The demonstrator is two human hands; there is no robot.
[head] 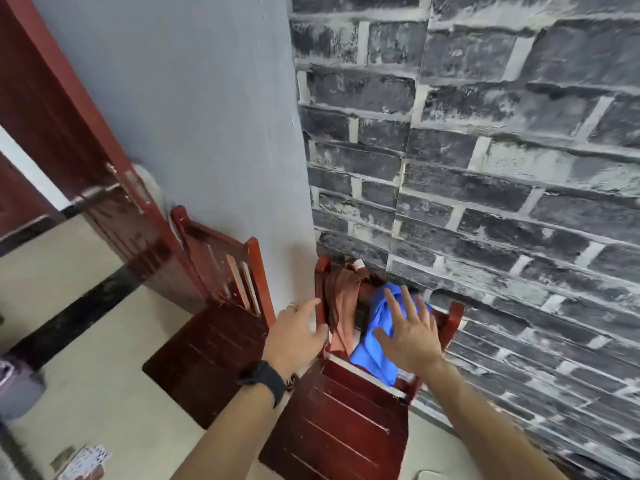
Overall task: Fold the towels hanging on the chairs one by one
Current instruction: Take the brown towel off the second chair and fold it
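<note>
Two towels hang over the backrest of the right-hand red wooden chair (349,420): a brown towel (341,306) on the left and a blue towel (377,337) on the right. My left hand (298,337), with a ring and a black wristband, hovers with straight fingers just left of the chair's back post, beside the brown towel. My right hand (410,336) is spread with fingers apart over the blue towel; whether it touches the cloth I cannot tell. Neither hand holds anything.
A second red wooden chair (214,341) stands to the left against the grey wall, with no towel on it. A red door (90,188) is open at the far left. A dark brick-pattern wall (502,185) is right behind the towel chair. The floor is pale tile.
</note>
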